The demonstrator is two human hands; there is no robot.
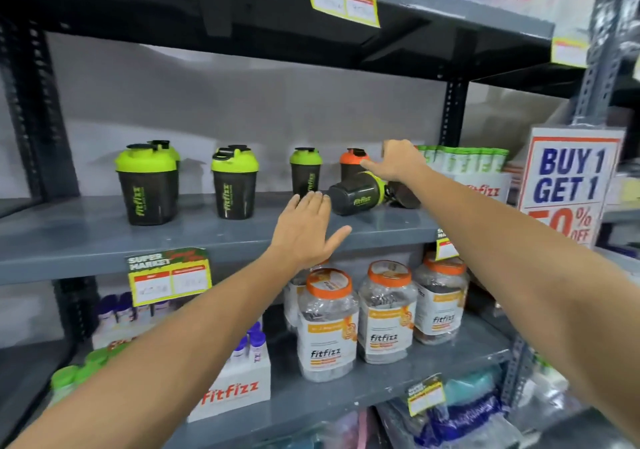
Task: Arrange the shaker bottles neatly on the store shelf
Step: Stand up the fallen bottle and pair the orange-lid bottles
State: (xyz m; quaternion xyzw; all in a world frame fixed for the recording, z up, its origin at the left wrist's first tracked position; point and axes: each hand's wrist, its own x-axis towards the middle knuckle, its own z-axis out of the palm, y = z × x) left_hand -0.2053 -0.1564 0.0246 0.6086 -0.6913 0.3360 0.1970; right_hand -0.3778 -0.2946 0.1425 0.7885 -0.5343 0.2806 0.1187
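Black fitfizz shaker bottle [356, 192] tipped over on the grey shelf [207, 237] — left hand [304, 230] spread wide at its 8 o'clock, right hand [398, 161] loosely open, holding nothing, at 1 o'clock.

I read "fitfizz" on the shaker bottles [147, 188], jars [327, 324] and white box [232, 393]; the sign [568, 185] says "BUY 1 GET 1".

Both hands reached to the shelf [207, 240]; the left hand [306, 228] spread open; the right hand [398, 161] hovered above a toppled shaker [356, 194].
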